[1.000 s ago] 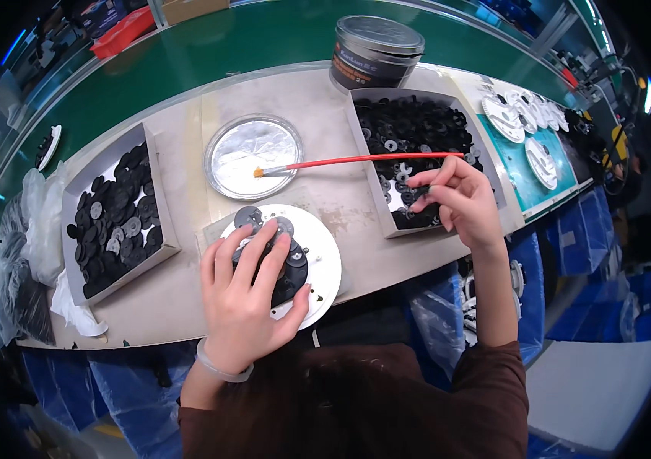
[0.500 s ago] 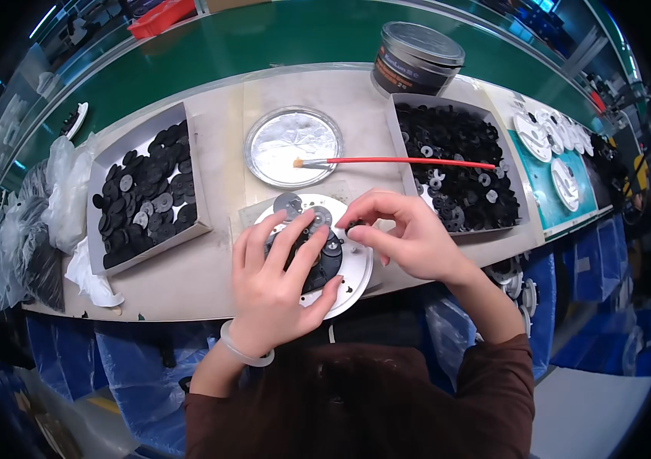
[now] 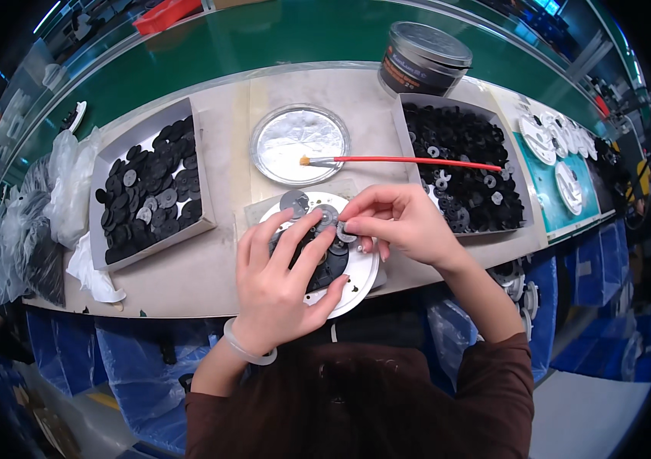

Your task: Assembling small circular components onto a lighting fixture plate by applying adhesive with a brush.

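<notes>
left hand (image 3: 279,287), head view: lay palm down, fingers spread apart, over the black parts (image 3: 332,269).
right hand (image 3: 411,229), head view: angled inward; thumb and forefinger were clamped on a small grey gear (image 3: 346,233), above the disc's right side.
white disc (image 3: 365,275): sat at the table's front edge.
open room: bare table (image 3: 188,283) stretched leftward to the left box (image 3: 206,218); the brush (image 3: 417,160) crossed beyond the right hand.

swings right hand (image 3: 410,229) off the box (image 3: 403,138) of black parts, over to the white plate (image 3: 364,269) | pinches small grey gear (image 3: 347,233) way closer in than half a sec ago lol
</notes>
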Motion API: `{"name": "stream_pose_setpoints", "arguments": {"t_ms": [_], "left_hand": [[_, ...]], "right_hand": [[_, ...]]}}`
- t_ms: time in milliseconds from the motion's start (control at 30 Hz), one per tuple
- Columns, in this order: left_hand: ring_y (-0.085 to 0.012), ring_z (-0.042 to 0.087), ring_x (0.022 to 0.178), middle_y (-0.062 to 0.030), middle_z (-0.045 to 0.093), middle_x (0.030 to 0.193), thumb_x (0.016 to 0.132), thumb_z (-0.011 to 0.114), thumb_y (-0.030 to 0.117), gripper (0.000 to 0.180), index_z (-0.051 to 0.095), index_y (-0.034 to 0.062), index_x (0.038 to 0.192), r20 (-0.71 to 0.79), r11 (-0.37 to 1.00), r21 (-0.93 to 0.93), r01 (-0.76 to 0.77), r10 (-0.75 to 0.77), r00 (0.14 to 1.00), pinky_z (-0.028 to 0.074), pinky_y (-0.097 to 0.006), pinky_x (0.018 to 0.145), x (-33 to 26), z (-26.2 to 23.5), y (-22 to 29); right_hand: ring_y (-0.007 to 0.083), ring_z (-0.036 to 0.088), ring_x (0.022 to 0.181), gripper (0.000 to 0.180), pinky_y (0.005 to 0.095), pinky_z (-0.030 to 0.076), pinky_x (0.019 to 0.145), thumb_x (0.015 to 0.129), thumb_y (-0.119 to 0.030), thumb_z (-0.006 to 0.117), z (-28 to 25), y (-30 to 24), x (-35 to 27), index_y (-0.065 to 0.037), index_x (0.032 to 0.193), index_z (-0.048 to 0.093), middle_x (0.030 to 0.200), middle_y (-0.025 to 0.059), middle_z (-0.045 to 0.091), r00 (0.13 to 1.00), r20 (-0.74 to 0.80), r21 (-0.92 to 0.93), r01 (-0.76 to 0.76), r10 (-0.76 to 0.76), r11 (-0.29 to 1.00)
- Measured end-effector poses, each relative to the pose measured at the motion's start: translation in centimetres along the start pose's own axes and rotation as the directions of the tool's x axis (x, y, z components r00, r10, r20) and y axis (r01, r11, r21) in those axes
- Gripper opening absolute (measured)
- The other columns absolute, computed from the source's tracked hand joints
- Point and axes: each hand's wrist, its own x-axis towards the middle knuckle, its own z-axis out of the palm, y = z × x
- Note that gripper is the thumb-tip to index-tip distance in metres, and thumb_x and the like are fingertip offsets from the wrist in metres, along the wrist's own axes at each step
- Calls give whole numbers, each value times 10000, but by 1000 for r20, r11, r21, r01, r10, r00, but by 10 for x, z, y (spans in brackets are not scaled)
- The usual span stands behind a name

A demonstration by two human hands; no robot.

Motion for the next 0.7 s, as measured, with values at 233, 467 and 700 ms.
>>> {"name": "stream_pose_setpoints", "arguments": {"t_ms": [233, 467, 700], "left_hand": [[-316, 448, 1077, -93, 570, 1106, 598, 719, 222, 444, 569, 50, 979, -28, 999, -51, 9, -11, 1000, 341, -401, 877, -1, 1, -1], [-319, 440, 1085, -102, 573, 1103, 596, 733, 199, 433, 551, 43, 957, -24, 997, -70, 10, -11, 1000, 340, -400, 877, 0, 0, 0], [-319, 439, 1085, -101, 574, 1102, 590, 737, 192, 422, 542, 43, 933, -20, 997, -82, 12, -13, 1000, 342, -401, 872, 0, 0, -1]], "right_hand": [[74, 582, 551, 165, 139, 353, 350, 793, -24, 598, -8, -8, 3, 52, 938, 618, 718, 70, 617, 984, 83, 170, -167, 155, 971], [73, 580, 542, 149, 142, 374, 376, 802, -44, 599, -5, -3, 6, 43, 920, 627, 702, 63, 615, 969, 120, 160, -232, 214, 960], [46, 551, 549, 125, 162, 405, 435, 799, -54, 607, 1, -11, 4, 13, 898, 641, 684, 23, 603, 988, 109, -54, -107, 112, 993]]}}
